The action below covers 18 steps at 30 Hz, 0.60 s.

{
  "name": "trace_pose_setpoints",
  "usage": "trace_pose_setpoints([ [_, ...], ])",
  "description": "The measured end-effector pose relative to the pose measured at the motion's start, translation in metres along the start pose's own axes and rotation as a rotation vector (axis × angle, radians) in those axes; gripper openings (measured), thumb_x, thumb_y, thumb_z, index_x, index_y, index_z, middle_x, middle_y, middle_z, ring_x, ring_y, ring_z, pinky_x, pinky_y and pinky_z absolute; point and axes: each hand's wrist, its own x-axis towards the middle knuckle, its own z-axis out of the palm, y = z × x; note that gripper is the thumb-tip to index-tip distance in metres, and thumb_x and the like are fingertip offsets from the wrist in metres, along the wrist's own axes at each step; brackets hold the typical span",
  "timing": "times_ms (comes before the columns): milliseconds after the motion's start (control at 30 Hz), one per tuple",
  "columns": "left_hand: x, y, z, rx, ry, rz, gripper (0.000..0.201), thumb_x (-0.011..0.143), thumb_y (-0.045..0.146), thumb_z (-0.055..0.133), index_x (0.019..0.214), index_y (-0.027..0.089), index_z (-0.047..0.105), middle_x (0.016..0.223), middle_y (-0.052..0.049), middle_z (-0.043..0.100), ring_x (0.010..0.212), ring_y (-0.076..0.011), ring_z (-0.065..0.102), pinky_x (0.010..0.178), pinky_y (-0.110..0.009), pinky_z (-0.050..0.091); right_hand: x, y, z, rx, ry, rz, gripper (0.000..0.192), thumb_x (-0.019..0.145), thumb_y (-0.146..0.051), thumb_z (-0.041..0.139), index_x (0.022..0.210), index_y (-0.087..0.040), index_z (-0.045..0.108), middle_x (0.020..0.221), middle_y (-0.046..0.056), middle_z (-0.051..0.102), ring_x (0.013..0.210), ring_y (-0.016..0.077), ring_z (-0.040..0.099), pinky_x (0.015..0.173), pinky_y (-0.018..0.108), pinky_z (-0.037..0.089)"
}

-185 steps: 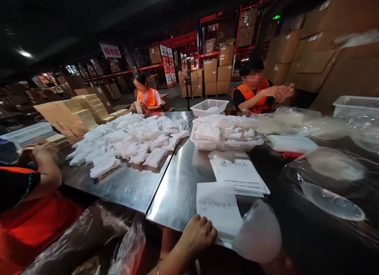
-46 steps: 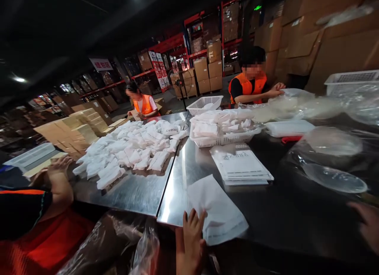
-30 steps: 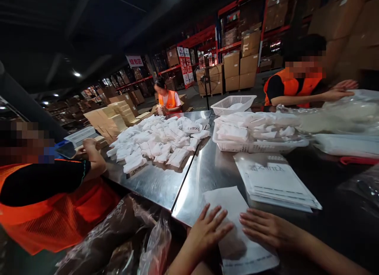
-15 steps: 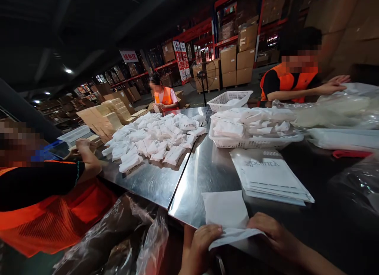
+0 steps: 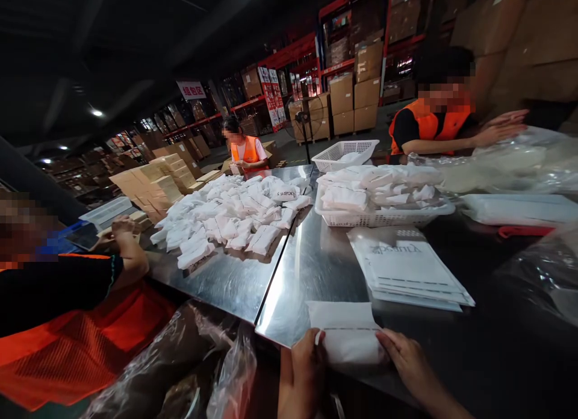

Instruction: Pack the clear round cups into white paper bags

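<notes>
Pouch (image 5: pixel 347 341) now folded; both hands (image 5: pixel 307 371) alongside

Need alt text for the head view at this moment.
Both hands, left hand and right hand, hold a folded white pouch at the near edge of a steel table. Beyond lie flat bags and a basket of white packets.

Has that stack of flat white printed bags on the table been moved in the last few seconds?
No. The stack of printed bags still lies just in front of the white basket, as before; only the camera shifted.
</notes>
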Motion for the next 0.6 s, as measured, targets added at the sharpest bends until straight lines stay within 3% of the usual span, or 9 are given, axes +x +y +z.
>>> trace_pose_setpoints([
  [200, -0.003, -0.001, -0.003, 0.056, 0.041, 0.045, 0.040, 0.100, 0.038, 0.038, 0.080, 0.019, 0.067, 0.072, -0.005, 0.071, 0.063, -0.0178, 0.065, 0.056, -0.027, 0.050, -0.006, 0.005, 0.005, -0.034, 0.118, -0.052, 0.070, 0.093, -0.072, 0.030, 0.058, -0.022, 0.064, 0.060, 0.005, 0.065, 0.055, 0.0204, 0.063, 0.050, 0.028, 0.051],
  [300, -0.002, -0.011, -0.007, 0.239, 0.060, 0.298, 0.029, 0.096, 0.026, 0.043, 0.082, 0.021, 0.068, 0.078, -0.006, 0.072, 0.073, -0.0196, 0.067, 0.066, -0.030, 0.054, -0.008, 0.003, 0.003, -0.074, 0.252, -0.291, 0.056, 0.098, -0.057, 0.037, 0.066, -0.023, 0.068, 0.070, 0.005, 0.070, 0.066, 0.0208, 0.068, 0.063, 0.030, 0.057],
  [367, 0.006, -0.016, -0.010, 0.283, 0.027, 0.530, 0.026, 0.092, 0.016, 0.043, 0.086, 0.023, 0.068, 0.087, -0.006, 0.075, 0.086, -0.0209, 0.069, 0.084, -0.037, 0.056, -0.006, 0.003, 0.000, -0.135, 0.295, -0.492, 0.049, 0.101, -0.048, 0.039, 0.073, -0.024, 0.070, 0.084, 0.006, 0.074, 0.081, 0.0218, 0.071, 0.075, 0.032, 0.059],
  [467, 0.024, -0.015, -0.013, 0.203, -0.113, 0.696, 0.029, 0.087, 0.009, 0.044, 0.099, 0.022, 0.066, 0.095, -0.004, 0.076, 0.092, -0.0181, 0.071, 0.107, -0.044, 0.047, 0.000, 0.007, -0.004, -0.211, 0.234, -0.674, 0.042, 0.102, -0.042, 0.039, 0.089, -0.023, 0.075, 0.098, 0.006, 0.075, 0.093, 0.0213, 0.071, 0.085, 0.034, 0.059],
  [600, 0.035, -0.011, -0.019, 0.217, -0.285, 0.625, 0.026, 0.088, 0.011, 0.049, 0.105, 0.021, 0.066, 0.091, -0.004, 0.076, 0.084, -0.0176, 0.072, 0.104, -0.039, 0.050, 0.002, 0.019, -0.004, -0.251, 0.060, -0.546, 0.053, 0.103, -0.046, 0.030, 0.100, -0.023, 0.077, 0.097, 0.006, 0.075, 0.094, 0.0221, 0.072, 0.086, 0.034, 0.061],
])
